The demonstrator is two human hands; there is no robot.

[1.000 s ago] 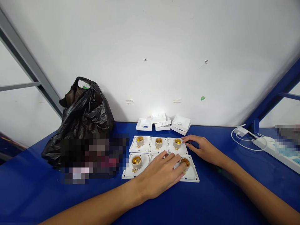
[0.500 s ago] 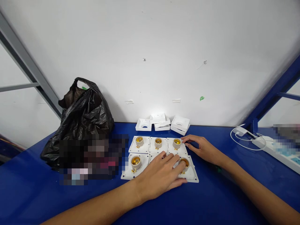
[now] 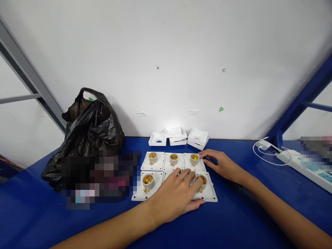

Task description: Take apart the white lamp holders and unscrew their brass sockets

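Note:
Square white lamp-holder bases with brass-lined round sockets lie in two adjoining rows. My left hand lies palm down over the front row, fingers spread, largely hiding the middle base. Its index finger reaches the socket of the front right base; the thumb rests near that base's front edge. The front left base is partly uncovered. My right hand is open beside the back right base, fingertips at its right edge, thumb apart. Next to it are the back middle base and back left base.
White square covers with round holes lie by the wall, some stacked. A black plastic bag stands at left, beside a blurred-out patch. At right are a white power strip, a charger and its cable.
The whole view has shifted slightly, so things appear a little further left. Both hands keep nearly the same places on the bases.

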